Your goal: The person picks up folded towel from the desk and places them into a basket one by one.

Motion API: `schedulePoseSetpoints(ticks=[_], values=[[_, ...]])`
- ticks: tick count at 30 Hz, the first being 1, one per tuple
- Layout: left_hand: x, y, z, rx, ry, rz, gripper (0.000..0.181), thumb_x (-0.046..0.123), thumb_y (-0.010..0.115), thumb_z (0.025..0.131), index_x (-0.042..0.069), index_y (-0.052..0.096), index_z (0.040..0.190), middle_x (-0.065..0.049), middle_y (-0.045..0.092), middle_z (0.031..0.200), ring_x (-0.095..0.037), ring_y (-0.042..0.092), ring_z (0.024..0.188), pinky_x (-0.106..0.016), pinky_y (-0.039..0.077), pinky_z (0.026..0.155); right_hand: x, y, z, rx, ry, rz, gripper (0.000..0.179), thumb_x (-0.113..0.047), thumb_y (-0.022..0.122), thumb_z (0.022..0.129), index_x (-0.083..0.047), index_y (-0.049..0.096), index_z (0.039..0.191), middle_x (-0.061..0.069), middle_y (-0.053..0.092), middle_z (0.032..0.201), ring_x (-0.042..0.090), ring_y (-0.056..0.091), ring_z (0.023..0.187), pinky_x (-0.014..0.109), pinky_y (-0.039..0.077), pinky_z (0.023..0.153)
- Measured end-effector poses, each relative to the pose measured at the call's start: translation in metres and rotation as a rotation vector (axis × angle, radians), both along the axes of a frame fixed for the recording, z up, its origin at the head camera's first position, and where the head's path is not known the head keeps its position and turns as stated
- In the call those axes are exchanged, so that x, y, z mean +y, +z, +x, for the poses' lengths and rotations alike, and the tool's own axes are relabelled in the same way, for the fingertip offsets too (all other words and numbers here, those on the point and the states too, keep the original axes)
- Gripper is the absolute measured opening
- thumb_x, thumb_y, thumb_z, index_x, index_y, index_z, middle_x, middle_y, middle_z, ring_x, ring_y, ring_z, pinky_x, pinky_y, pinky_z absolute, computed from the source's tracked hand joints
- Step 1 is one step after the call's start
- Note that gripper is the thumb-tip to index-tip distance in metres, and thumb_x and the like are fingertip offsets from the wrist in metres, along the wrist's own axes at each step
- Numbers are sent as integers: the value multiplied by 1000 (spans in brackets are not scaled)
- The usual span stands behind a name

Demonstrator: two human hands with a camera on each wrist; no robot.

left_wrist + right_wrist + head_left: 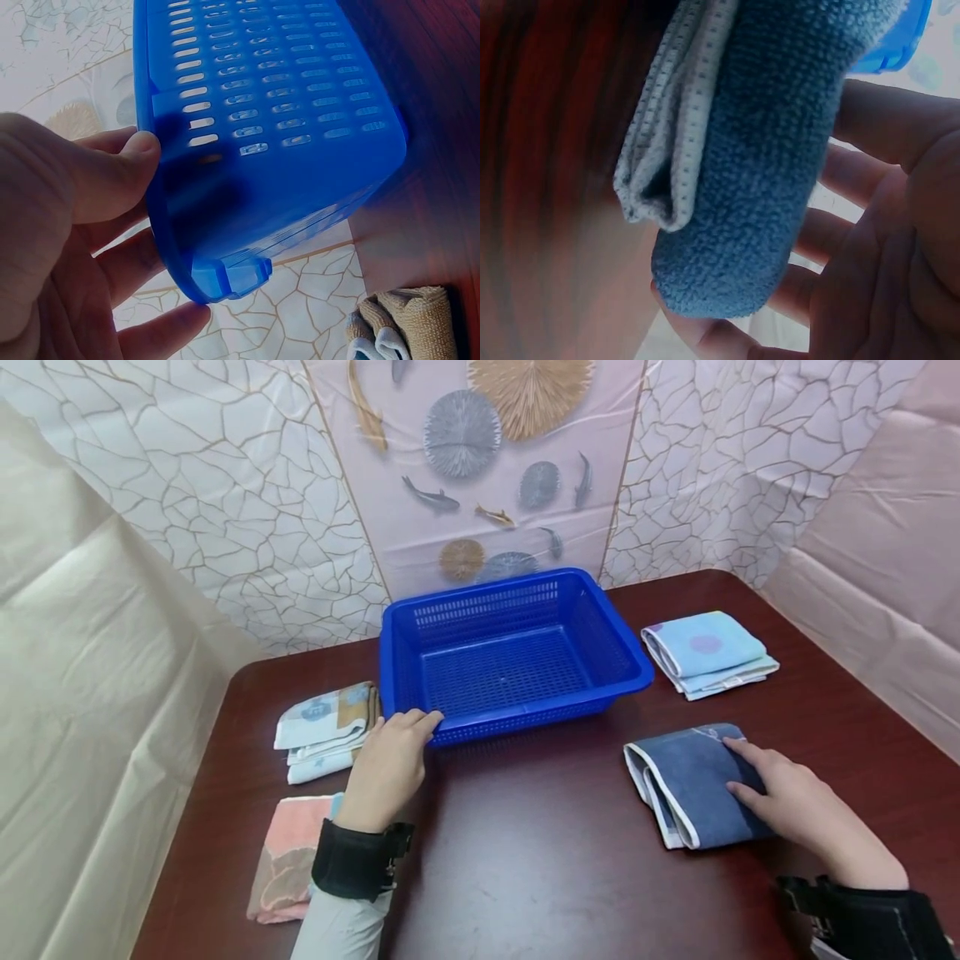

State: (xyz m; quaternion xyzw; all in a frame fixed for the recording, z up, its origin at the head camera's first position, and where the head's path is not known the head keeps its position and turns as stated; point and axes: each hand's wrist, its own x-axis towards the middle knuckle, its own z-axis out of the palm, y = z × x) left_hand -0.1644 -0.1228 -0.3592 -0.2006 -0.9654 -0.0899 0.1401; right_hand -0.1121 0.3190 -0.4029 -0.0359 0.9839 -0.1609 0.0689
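My left hand [391, 766] holds the near left corner of a blue plastic basket [517, 707]. In the left wrist view, the thumb lies on the near side of the basket's rim [150, 196], with the other fingers beyond it. On the right, my right hand [798, 793] rests on a folded dark blue towel [686, 777] with white edging. The right wrist view shows its fingers extended along the upper face of the towel [757, 165], one finger reaching past the folded edge. The basket stands at the back middle of the table, its slotted bottom visible.
A folded light blue towel [708, 647] lies right of the basket. Left of it is a white and brown folded towel [322, 727], and nearer, a pink and brown one [288, 852] partly behind the left wrist. Patterned cloth [247, 493] hangs behind the dark red table [517, 852].
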Motion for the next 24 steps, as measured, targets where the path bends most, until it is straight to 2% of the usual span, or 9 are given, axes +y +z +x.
schedulePoseSetpoints(ticks=[9, 24], values=[[2, 0, -1, -3, -9, 1, 31, 5, 54, 91, 13, 62, 119, -5, 66, 111, -23, 60, 106, -53, 40, 97, -30, 2, 2, -9, 20, -18, 61, -20, 64, 85, 4, 38, 135, 38, 45, 123, 50, 46, 108, 63, 41, 81], [-2, 3, -1, -20, 4, 4, 30, 7, 53, 92, 12, 62, 120, -6, 65, 111, -24, 59, 107, -53, 40, 98, -91, 6, 6, 56, 71, -44, 58, -19, 64, 86, -1, 41, 136, 31, 49, 124, 46, 51, 108, 57, 45, 79]])
